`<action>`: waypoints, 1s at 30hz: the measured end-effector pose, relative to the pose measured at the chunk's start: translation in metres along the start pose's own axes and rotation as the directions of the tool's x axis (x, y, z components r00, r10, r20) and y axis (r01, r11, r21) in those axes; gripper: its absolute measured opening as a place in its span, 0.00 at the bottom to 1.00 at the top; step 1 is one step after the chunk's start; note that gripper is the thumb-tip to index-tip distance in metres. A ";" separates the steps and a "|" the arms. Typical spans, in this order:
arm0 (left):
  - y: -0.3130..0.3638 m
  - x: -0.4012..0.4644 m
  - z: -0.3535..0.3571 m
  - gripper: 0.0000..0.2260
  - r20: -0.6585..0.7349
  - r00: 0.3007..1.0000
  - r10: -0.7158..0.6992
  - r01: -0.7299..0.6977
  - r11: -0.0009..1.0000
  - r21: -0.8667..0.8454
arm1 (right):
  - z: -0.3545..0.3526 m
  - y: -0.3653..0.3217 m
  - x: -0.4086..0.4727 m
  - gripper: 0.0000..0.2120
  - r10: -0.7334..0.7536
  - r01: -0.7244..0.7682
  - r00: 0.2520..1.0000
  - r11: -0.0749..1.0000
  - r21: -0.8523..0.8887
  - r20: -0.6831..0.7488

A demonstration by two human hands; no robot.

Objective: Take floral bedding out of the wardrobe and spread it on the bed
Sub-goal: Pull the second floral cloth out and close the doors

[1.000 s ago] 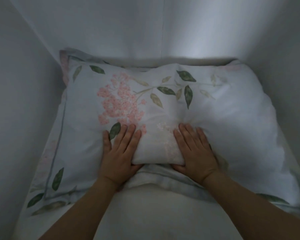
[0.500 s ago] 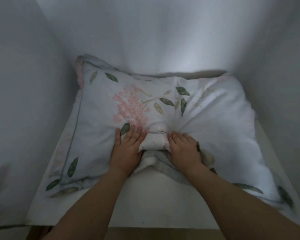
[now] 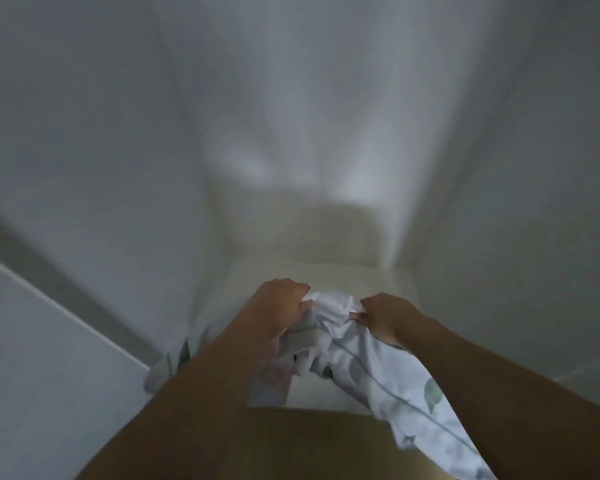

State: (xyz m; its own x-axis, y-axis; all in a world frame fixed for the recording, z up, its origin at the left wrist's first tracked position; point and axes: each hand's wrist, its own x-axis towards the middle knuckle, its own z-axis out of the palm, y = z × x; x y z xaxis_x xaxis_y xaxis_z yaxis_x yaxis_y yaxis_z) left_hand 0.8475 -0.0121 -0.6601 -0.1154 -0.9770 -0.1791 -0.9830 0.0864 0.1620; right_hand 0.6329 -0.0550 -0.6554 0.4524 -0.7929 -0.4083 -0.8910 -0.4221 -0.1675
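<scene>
At 5 o'clock, the white cotton bedding with green leaf print [image 3: 392,375] hangs bunched. The left hand [image 3: 278,310] and right hand [image 3: 387,317] are each fisted tight on its gathered top edge, above the pale wardrobe shelf [image 3: 326,268] toward 12 o'clock.

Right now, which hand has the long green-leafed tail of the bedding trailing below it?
The right hand: the floral bedding drapes beneath its forearm toward the bottom-right corner. Below the left hand only a short bunch hangs.
</scene>
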 end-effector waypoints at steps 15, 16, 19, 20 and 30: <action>0.100 -0.197 -0.391 0.13 -0.087 0.996 0.000 -0.026 0.953 -0.302 | -0.298 -0.119 -0.268 0.37 -0.041 0.023 0.961 0.997 -0.069 -0.272; 0.097 -0.202 -0.396 0.14 -0.097 0.995 0.005 -0.035 0.949 -0.314 | -0.308 -0.128 -0.270 0.27 -0.029 0.007 0.967 0.996 -0.086 -0.254; 0.083 -0.221 -0.402 0.17 -0.114 0.993 0.016 -0.054 0.941 -0.335 | -0.330 -0.159 -0.276 0.13 -0.019 -0.005 0.984 0.991 -0.136 -0.175; 0.075 -0.228 -0.402 0.18 -0.120 0.993 0.008 -0.050 0.934 -0.354 | -0.336 -0.169 -0.278 0.12 -0.023 -0.001 0.988 0.987 -0.159 -0.149; 0.018 -0.323 -0.387 0.16 -0.268 0.900 -0.343 0.212 0.883 -0.419 | -0.333 -0.251 -0.279 0.06 -0.075 0.093 0.995 0.951 -0.295 0.073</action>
State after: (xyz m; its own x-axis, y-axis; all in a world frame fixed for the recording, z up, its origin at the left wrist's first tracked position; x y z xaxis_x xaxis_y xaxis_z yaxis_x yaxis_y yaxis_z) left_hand 0.9225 0.2299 -0.2235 0.2716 -0.9614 0.0433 -0.8325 -0.2121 0.5118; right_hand 0.7431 0.1257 -0.2012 0.5140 -0.7249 -0.4586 -0.7932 -0.6053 0.0677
